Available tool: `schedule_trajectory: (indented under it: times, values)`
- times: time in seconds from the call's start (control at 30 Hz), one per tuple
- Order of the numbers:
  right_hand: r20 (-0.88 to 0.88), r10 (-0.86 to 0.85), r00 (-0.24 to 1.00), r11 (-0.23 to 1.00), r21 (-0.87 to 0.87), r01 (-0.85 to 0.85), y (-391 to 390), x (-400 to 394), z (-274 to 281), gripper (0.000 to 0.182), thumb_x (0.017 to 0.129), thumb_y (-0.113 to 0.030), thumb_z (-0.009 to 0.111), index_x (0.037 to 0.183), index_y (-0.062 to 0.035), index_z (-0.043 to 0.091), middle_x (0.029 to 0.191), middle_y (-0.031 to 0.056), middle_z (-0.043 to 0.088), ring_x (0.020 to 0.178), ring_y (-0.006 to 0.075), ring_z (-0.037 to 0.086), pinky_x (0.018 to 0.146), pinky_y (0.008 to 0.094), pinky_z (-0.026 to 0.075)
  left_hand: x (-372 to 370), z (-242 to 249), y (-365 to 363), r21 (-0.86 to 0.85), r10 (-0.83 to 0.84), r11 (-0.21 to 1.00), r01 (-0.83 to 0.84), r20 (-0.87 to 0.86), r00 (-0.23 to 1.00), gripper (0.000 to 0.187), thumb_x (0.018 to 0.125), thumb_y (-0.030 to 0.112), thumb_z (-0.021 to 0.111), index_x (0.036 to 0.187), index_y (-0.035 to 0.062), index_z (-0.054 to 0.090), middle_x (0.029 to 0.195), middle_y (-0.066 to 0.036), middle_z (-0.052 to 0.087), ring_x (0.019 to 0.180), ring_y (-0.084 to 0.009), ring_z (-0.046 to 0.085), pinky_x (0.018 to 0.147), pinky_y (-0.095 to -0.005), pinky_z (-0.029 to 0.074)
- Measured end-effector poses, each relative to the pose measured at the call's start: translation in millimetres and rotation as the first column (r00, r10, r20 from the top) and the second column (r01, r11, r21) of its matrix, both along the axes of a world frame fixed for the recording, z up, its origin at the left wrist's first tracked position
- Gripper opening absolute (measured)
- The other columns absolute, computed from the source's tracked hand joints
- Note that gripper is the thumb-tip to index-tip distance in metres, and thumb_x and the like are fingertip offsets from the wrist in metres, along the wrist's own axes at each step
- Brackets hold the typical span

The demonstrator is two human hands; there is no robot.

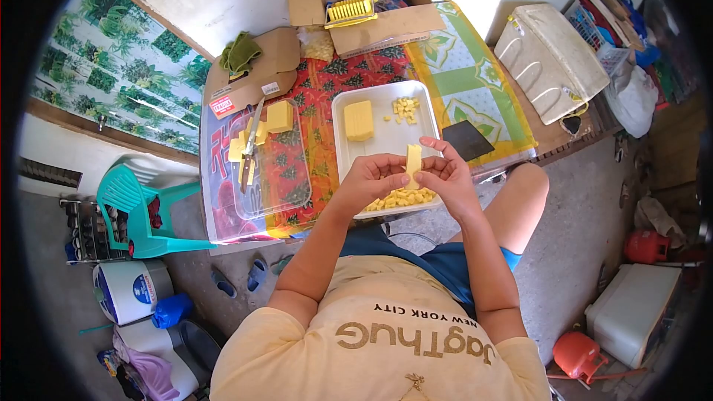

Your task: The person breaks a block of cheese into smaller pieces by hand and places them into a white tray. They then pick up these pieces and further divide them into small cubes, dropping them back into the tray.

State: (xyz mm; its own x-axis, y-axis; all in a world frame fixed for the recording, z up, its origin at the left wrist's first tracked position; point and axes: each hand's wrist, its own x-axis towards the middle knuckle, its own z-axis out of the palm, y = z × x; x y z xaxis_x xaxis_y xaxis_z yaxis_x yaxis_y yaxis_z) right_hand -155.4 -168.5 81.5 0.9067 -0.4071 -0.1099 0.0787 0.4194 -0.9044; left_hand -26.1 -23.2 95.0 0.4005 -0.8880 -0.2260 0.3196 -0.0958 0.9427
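Both hands meet over the near end of a white tray. My right hand pinches a pale yellow strip, held upright. The fingers of my left hand close on the strip's lower left side. Beneath the hands lies a heap of small yellow pieces. Farther up the tray are a yellow block on the left and a small pile of yellow cubes on the right.
Left of the tray, a knife lies over yellow pieces on a clear board, beside another block. A cardboard box holding a yellow slicer stands behind. A dark flat plate lies right.
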Motion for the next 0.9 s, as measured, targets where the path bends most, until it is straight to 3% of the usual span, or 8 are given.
schedule_trajectory:
  times: [0.2,0.47,0.67,0.9]
  values:
    - [-0.015,0.000,1.000,1.000,0.021,0.000,0,0,-1,0.057,0.079,0.004,0.067,0.131,-0.0040,0.045,0.092,0.0066,0.064,0.083,0.0105,0.061,0.071,0.0226,0.051,3,-5,2,0.003,-0.011,1.000,0.011,0.007,1.000,0.036,0.082,0.011,0.071,0.114,-0.0045,0.062,0.083,-0.002,0.066,0.058,-0.0025,0.048,0.050,-0.0169,0.038]
    - [0.037,0.063,0.997,0.998,0.017,-0.063,1,0,4,0.063,0.078,0.005,0.069,0.134,-0.0032,0.042,0.102,0.0091,0.062,0.091,0.0128,0.061,0.081,0.0252,0.050,8,-9,5,-0.030,-0.031,0.999,0.029,-0.080,0.996,0.038,0.083,0.010,0.070,0.117,-0.0039,0.061,0.087,-0.003,0.066,0.061,-0.0028,0.050,0.053,-0.0172,0.040]
    - [0.035,0.064,0.997,0.998,-0.026,-0.063,1,-1,3,0.064,0.077,0.006,0.070,0.134,-0.0032,0.041,0.104,0.0093,0.062,0.093,0.0138,0.062,0.082,0.0262,0.051,1,2,3,-0.061,-0.054,0.997,0.055,0.027,0.998,0.045,0.082,0.009,0.072,0.123,-0.0024,0.057,0.095,-0.004,0.066,0.076,-0.0029,0.056,0.062,-0.0162,0.041]
    - [0.031,0.081,0.996,0.997,-0.015,-0.080,-1,-1,5,0.066,0.077,0.006,0.071,0.135,-0.0036,0.041,0.104,0.0096,0.062,0.093,0.0144,0.062,0.082,0.0260,0.051,2,-1,4,-0.055,-0.048,0.997,0.049,0.018,0.999,0.044,0.082,0.009,0.071,0.122,-0.0023,0.057,0.094,-0.004,0.066,0.074,-0.0031,0.055,0.059,-0.0167,0.041]
